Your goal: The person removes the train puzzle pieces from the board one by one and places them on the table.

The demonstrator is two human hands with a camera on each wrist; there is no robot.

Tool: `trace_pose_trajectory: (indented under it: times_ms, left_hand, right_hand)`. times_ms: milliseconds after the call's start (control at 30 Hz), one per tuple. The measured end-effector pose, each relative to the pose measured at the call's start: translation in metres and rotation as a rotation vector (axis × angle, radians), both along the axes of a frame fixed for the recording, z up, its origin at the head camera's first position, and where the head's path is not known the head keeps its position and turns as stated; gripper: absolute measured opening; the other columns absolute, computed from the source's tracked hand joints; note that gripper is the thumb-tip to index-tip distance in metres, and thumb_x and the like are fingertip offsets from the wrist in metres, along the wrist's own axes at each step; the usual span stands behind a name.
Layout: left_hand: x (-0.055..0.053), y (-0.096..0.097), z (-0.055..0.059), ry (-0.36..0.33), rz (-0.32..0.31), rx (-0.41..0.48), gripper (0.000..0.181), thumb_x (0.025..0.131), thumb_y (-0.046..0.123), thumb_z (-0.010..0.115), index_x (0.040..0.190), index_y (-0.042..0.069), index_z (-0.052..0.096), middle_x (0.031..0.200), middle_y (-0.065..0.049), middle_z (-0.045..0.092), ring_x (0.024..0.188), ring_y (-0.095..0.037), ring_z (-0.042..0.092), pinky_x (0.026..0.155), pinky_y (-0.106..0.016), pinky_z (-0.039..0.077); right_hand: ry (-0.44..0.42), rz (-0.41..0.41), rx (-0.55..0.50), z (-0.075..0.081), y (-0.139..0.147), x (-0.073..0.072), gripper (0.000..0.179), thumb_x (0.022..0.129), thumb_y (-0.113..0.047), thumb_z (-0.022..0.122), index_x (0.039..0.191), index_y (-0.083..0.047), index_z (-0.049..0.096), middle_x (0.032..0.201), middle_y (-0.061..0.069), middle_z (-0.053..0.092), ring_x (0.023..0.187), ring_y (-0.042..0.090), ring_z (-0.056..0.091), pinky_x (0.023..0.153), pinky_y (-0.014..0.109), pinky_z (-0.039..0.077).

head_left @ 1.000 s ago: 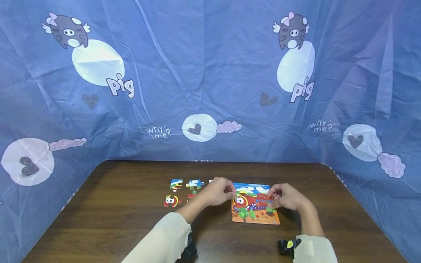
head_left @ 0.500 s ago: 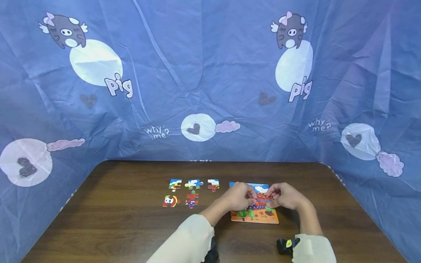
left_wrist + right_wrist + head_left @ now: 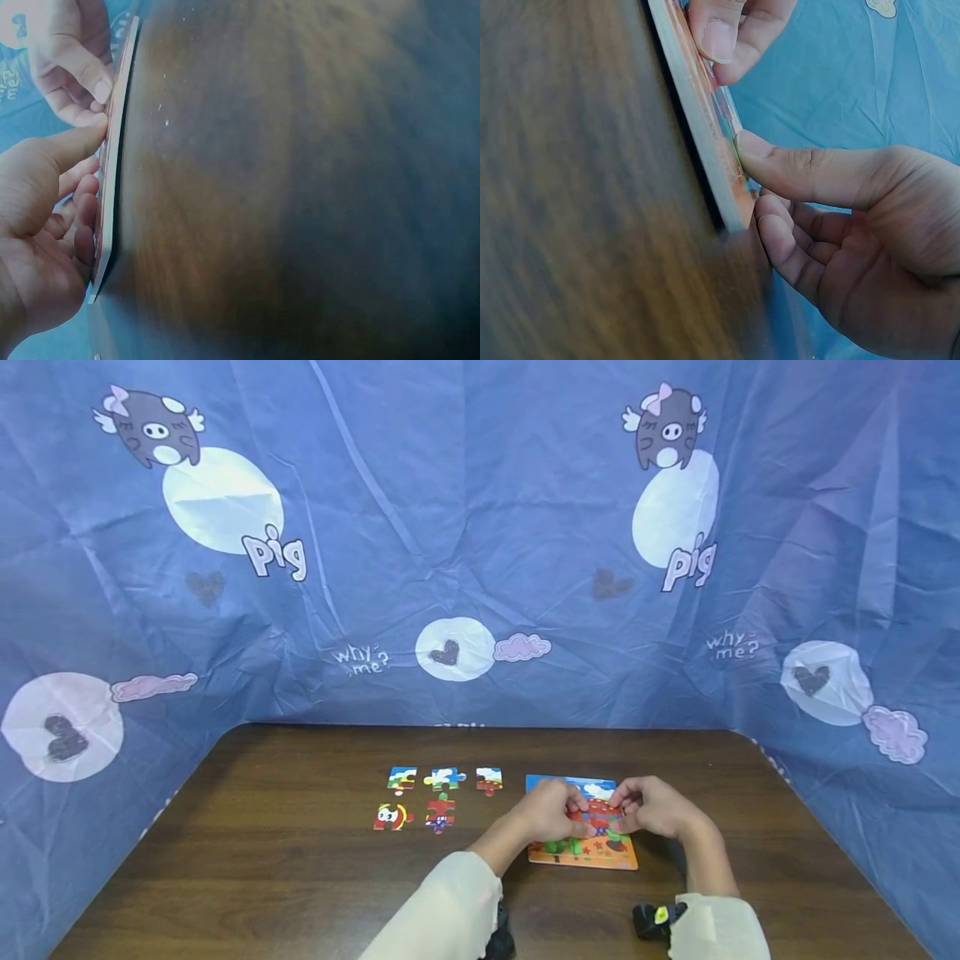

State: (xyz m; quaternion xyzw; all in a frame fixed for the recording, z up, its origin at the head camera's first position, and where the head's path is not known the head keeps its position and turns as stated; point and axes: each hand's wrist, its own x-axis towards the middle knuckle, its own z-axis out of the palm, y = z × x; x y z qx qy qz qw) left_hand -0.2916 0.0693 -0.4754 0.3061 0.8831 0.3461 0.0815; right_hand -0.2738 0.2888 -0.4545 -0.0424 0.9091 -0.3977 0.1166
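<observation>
A picture board (image 3: 577,856) lies flat on the table, showing a red train, blue sky and orange ground. Above its middle right a red jigsaw piece (image 3: 600,810) sits between my two hands. My left hand (image 3: 543,814) pinches its left side with thumb and curled fingers, covering the board's left part. My right hand (image 3: 660,806) grips the right side. In the left wrist view the thumb (image 3: 82,139) touches the picture face close to the other hand. The right wrist view shows the right thumb (image 3: 765,154) at the board's edge. The piece's exact seating is hidden.
Left of the board lie several loose jigsaw pieces: a sky-and-yellow one (image 3: 402,778), a cloud one (image 3: 445,778), a cloud-and-red one (image 3: 489,779), an eye piece (image 3: 390,816) and a red one (image 3: 440,814). A blue curtain (image 3: 465,568) surrounds the brown table (image 3: 247,852).
My left hand has moved right from the board's left edge to the piece near its middle, uncovering the loose pieces. The right hand has stayed in place.
</observation>
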Motion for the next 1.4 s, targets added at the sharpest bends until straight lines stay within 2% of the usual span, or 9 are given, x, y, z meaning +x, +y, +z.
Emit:
trace_pose_trajectory:
  times_ms: [433, 733, 1100, 1300, 1400]
  left_hand:
    - [0.003, 0.001, 0.006, -0.006, 0.028, -0.060, 0.023, 0.084, 0.031, 0.086, 0.096, 0.017, 0.071, 0.085, 0.013, 0.062, 0.077, 0.001, 0.052, 0.076, -0.019, 0.043]
    - [0.004, 0.002, 0.006, -0.034, 0.052, -0.087, 0.024, 0.085, 0.033, 0.085, 0.098, 0.019, 0.069, 0.087, 0.013, 0.061, 0.078, -0.001, 0.052, 0.078, -0.022, 0.043]
    - [0.005, 0.004, 0.004, -0.027, 0.075, -0.057, 0.025, 0.084, 0.032, 0.087, 0.096, 0.019, 0.070, 0.085, 0.014, 0.061, 0.078, 0.000, 0.054, 0.082, -0.024, 0.045]
    - [0.006, 0.005, 0.005, -0.047, 0.088, -0.023, 0.025, 0.082, 0.030, 0.088, 0.094, 0.019, 0.070, 0.084, 0.014, 0.063, 0.076, 0.000, 0.055, 0.081, -0.024, 0.045]
    - [0.006, 0.005, 0.004, -0.066, 0.088, 0.011, 0.021, 0.084, 0.023, 0.087, 0.093, 0.017, 0.069, 0.082, 0.012, 0.063, 0.074, 0.000, 0.055, 0.078, -0.023, 0.045]
  right_hand:
    - [0.000, 0.018, 0.001, 0.001, 0.003, 0.001, 0.034, 0.074, -0.003, 0.089, 0.102, -0.002, 0.068, 0.096, 0.007, 0.060, 0.090, 0.022, 0.053, 0.077, 0.035, 0.048]
    - [-0.024, 0.019, 0.000, 0.005, 0.005, 0.001, 0.041, 0.071, 0.003, 0.088, 0.107, -0.001, 0.067, 0.102, 0.009, 0.063, 0.093, 0.024, 0.057, 0.082, 0.037, 0.051]
    - [-0.012, 0.057, -0.018, 0.002, 0.009, 0.002, 0.044, 0.070, 0.004, 0.088, 0.108, 0.002, 0.066, 0.099, 0.010, 0.062, 0.090, 0.023, 0.057, 0.077, 0.034, 0.051]
    - [-0.009, 0.067, -0.028, 0.003, 0.010, 0.003, 0.045, 0.071, 0.005, 0.088, 0.109, 0.003, 0.066, 0.098, 0.010, 0.061, 0.090, 0.024, 0.056, 0.077, 0.035, 0.051]
    - [-0.011, 0.060, -0.027, 0.004, 0.010, 0.003, 0.045, 0.071, 0.005, 0.088, 0.109, 0.003, 0.066, 0.098, 0.010, 0.061, 0.090, 0.024, 0.056, 0.077, 0.035, 0.051]
